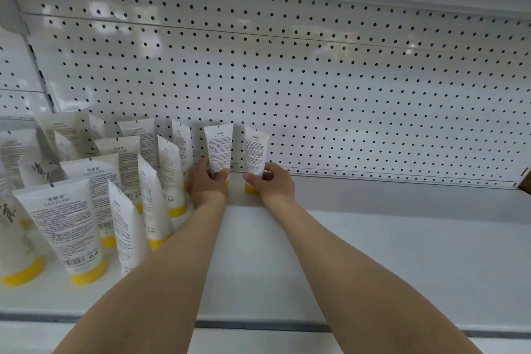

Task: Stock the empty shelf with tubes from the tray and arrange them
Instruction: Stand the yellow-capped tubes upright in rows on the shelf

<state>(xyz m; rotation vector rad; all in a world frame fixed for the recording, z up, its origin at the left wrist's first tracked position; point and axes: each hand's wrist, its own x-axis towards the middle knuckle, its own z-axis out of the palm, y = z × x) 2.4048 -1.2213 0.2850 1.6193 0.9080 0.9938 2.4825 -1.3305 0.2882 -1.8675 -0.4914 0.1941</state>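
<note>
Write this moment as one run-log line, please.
left hand: grip on tube | right hand: grip on second tube | both upright, caps down, at pegboard | shelf right side bare

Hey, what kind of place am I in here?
Most likely a shop aisle. A white pegboard back panel rises behind a flat white shelf, and rows of identical yellow-capped tubes stand on their caps, retail fashion. Each hand holds one more tube at the back.

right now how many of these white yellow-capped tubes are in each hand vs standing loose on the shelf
left-hand tube, gripped by the left hand: 1
right-hand tube, gripped by the right hand: 1
loose standing tubes, on the left: at least 10; overlap hides the exact count
total: at least 12
</note>
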